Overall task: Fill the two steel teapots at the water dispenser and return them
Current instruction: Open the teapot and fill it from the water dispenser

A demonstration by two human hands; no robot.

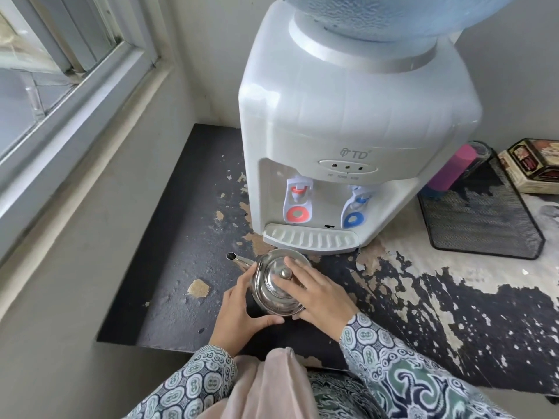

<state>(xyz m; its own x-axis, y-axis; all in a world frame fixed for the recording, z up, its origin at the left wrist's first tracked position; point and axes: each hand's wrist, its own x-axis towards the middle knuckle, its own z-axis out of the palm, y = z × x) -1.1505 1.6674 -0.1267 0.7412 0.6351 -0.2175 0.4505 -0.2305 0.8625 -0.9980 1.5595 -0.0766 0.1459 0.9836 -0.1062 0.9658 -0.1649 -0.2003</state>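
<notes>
One steel teapot (pixel 273 287) stands on the worn black counter just in front of the white water dispenser (pixel 341 140), its spout pointing up and left. Its domed lid with a round knob is on. My left hand (pixel 242 309) cups the pot's left side and near rim. My right hand (pixel 314 291) lies flat over the lid's right half, fingers spread by the knob. The dispenser has a red tap (pixel 298 199) on the left and a blue tap (pixel 357 207) on the right, above a drip tray (pixel 311 238). No second teapot is in view.
A window sill and wall close off the left side. A black mesh tray (pixel 484 225) with a pink bottle (pixel 453 170) sits right of the dispenser, and a printed box (pixel 535 164) lies behind it. The counter's paint is peeling.
</notes>
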